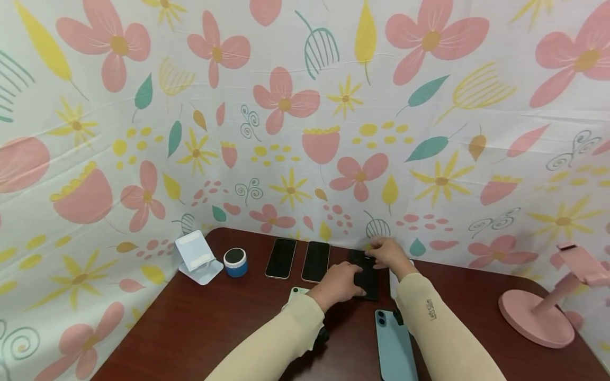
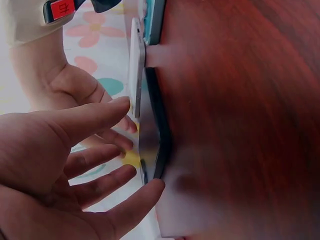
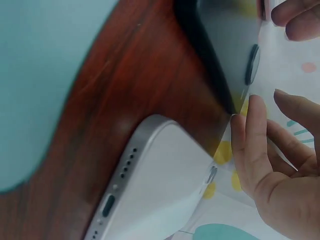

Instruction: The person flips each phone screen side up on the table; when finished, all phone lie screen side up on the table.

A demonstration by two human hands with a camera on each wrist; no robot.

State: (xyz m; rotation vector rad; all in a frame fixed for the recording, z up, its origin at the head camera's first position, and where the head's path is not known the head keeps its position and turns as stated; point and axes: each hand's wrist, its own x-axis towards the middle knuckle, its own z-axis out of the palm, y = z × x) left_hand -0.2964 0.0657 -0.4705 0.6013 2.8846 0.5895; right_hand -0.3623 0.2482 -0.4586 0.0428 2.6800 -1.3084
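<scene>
A black phone lies flat on the dark wooden table, between my two hands. My left hand reaches over its left side, and in the left wrist view the thumb and fingers are spread apart with nothing gripped. At the phone's far right corner is my right hand. In the right wrist view, that hand's fingertips are at the corner of the black phone, loosely bent; contact is hard to judge. A white phone lies just right of it, partly under my right forearm in the head view.
Two dark-screened phones, one and another, lie left of my hands. A light blue phone is nearer me; a pale green phone is partly under my left sleeve. A white stand, blue-white jar and pink stand flank them.
</scene>
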